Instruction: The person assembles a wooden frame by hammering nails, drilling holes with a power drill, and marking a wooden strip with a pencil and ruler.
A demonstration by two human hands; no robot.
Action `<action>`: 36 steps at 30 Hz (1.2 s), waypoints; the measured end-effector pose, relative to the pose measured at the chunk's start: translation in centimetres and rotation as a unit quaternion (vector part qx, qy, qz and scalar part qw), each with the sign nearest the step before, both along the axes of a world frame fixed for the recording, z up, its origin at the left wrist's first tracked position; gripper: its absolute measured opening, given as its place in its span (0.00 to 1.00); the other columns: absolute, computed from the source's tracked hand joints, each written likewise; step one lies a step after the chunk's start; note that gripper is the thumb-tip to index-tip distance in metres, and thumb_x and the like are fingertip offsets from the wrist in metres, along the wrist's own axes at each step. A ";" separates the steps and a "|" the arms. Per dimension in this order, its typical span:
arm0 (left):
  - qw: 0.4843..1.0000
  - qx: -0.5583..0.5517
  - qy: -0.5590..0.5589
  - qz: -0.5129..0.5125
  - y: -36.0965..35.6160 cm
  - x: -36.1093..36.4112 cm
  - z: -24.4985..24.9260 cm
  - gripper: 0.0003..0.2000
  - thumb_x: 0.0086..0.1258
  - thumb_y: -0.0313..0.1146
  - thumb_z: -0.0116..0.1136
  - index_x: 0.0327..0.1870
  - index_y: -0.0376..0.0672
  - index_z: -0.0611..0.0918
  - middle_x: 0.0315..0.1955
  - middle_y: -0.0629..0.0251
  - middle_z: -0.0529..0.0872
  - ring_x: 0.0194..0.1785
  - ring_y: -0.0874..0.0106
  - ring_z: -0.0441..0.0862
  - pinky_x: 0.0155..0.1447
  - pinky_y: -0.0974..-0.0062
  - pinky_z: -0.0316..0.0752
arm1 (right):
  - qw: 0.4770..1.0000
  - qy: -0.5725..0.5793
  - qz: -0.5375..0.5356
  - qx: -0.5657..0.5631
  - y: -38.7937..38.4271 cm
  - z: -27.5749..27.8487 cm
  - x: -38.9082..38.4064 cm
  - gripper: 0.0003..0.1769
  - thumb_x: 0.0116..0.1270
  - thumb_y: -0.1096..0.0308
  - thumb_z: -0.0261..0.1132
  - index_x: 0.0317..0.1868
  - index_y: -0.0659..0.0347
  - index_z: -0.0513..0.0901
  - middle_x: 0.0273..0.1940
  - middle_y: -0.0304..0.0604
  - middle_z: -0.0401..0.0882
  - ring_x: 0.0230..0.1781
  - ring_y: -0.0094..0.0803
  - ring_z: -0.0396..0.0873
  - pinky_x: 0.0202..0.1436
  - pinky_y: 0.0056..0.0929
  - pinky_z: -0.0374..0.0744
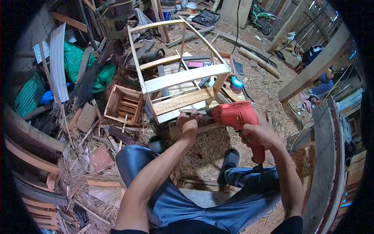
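My right hand (255, 134) is wrapped round the handle of a red power drill (235, 114), whose nose points left. Close to the drill's chuck, my left hand (188, 120) has its fingers closed on a small wooden piece (191, 112) at the near edge of a wooden frame. The tip of the drill is hidden by the fingers and the piece. This pale wooden frame (187, 78) stands in front of me, with a wide crossbar and a lower board (183, 100) bearing a row of marks.
An open wooden box (124, 105) lies left of the frame. A dark toolbox (206, 17) and a green bicycle (265, 21) are farther back. A slanted post (315, 64) rises at the right. Another person (325, 82) is partly visible beyond it. Shavings cover the floor.
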State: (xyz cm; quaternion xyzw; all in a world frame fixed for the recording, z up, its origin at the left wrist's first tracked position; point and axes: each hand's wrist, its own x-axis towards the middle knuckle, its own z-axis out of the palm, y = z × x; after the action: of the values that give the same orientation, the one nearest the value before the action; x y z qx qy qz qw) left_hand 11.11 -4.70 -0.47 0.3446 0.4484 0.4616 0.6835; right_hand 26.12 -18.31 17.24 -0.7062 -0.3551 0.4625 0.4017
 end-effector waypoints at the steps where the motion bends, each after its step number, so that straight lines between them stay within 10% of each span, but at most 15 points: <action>1: 0.998 -0.002 0.063 -0.005 -0.1 -0.2 0.8 0.08 0.70 0.27 0.57 0.43 0.31 0.75 0.33 0.55 0.85 0.30 0.68 0.85 0.34 0.73 0.82 | 1.000 0.005 0.013 0.002 0.0 -0.1 0.2 0.28 0.47 0.76 0.58 0.54 0.61 0.69 0.28 0.40 0.73 0.19 0.27 0.73 0.18 0.28 0.74; 5: 0.998 0.021 0.063 -0.015 0.7 0.1 -2.6 0.09 0.70 0.30 0.59 0.41 0.33 0.77 0.30 0.60 0.86 0.30 0.73 0.84 0.35 0.75 0.78 | 0.986 -0.148 0.060 0.053 -1.8 -3.5 2.2 0.33 0.49 0.76 0.61 0.59 0.58 0.68 0.32 0.40 0.76 0.24 0.29 0.78 0.22 0.30 0.79; 11: 0.965 0.210 0.144 -0.063 0.9 -0.2 -5.1 0.10 0.69 0.32 0.60 0.39 0.33 0.78 0.32 0.62 0.86 0.31 0.75 0.83 0.34 0.75 0.77 | 0.996 0.034 0.000 0.086 -4.9 -0.1 4.7 0.32 0.49 0.76 0.58 0.59 0.63 0.68 0.34 0.44 0.79 0.26 0.32 0.80 0.28 0.33 0.83; 16: 0.939 0.086 0.330 -0.033 -2.7 -0.7 2.1 0.12 0.71 0.36 0.59 0.39 0.33 0.80 0.31 0.61 0.86 0.31 0.74 0.81 0.35 0.73 0.76 | 0.994 0.077 -0.040 0.073 -8.6 5.3 7.1 0.33 0.49 0.76 0.59 0.61 0.61 0.68 0.37 0.46 0.80 0.30 0.34 0.83 0.29 0.33 0.85; 21: 0.908 0.327 0.228 -0.131 -6.8 1.6 5.6 0.13 0.73 0.38 0.55 0.39 0.34 0.80 0.29 0.60 0.85 0.34 0.73 0.79 0.39 0.72 0.73 | 0.985 -0.013 -0.115 0.126 -10.8 2.9 12.2 0.32 0.48 0.74 0.60 0.59 0.61 0.69 0.35 0.42 0.79 0.25 0.27 0.78 0.25 0.30 0.82; 26: 0.811 0.420 0.190 -0.360 -10.4 12.8 7.0 0.14 0.74 0.40 0.51 0.39 0.35 0.77 0.29 0.49 0.82 0.32 0.56 0.81 0.37 0.63 0.73 | 0.987 -0.019 -0.145 0.068 -11.4 -3.2 16.8 0.29 0.52 0.75 0.59 0.59 0.62 0.70 0.37 0.43 0.80 0.29 0.26 0.79 0.28 0.27 0.80; 29: 0.780 0.482 0.250 -0.312 -12.8 20.1 5.3 0.13 0.76 0.39 0.45 0.44 0.37 0.74 0.33 0.42 0.81 0.39 0.42 0.78 0.41 0.49 0.71 | 0.984 -0.012 -0.171 0.045 -12.2 -8.3 18.7 0.29 0.55 0.73 0.61 0.59 0.61 0.69 0.35 0.43 0.80 0.27 0.27 0.79 0.27 0.28 0.80; 32: 0.847 0.399 0.207 -0.283 -14.8 24.5 1.7 0.16 0.76 0.41 0.44 0.44 0.34 0.74 0.33 0.39 0.80 0.39 0.41 0.77 0.42 0.51 0.69 | 0.988 -0.042 -0.149 0.007 -12.3 -14.2 21.6 0.33 0.54 0.70 0.65 0.62 0.61 0.67 0.36 0.48 0.81 0.32 0.34 0.82 0.32 0.34 0.81; 34: 0.848 0.405 0.218 -0.263 -15.1 26.8 -2.1 0.17 0.77 0.41 0.43 0.43 0.32 0.73 0.33 0.38 0.80 0.40 0.40 0.77 0.43 0.50 0.69 | 0.892 -0.418 -0.100 0.139 -12.2 -23.0 23.6 0.37 0.55 0.68 0.66 0.66 0.60 0.64 0.38 0.56 0.81 0.34 0.43 0.83 0.35 0.40 0.82; 36: 0.854 0.416 0.213 -0.227 -15.3 28.9 -6.2 0.18 0.76 0.42 0.44 0.41 0.30 0.73 0.34 0.38 0.80 0.41 0.40 0.77 0.44 0.52 0.69 | 0.901 -0.427 -0.076 0.020 -12.6 -26.7 23.0 0.38 0.58 0.68 0.65 0.69 0.58 0.62 0.40 0.60 0.81 0.35 0.48 0.83 0.36 0.44 0.81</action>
State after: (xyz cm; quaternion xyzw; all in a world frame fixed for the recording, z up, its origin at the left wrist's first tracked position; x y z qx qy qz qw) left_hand 40.05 -20.05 -6.62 0.7792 0.2585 0.3525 0.4492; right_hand 49.13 -30.90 -9.47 -0.8526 -0.4471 0.0774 0.2593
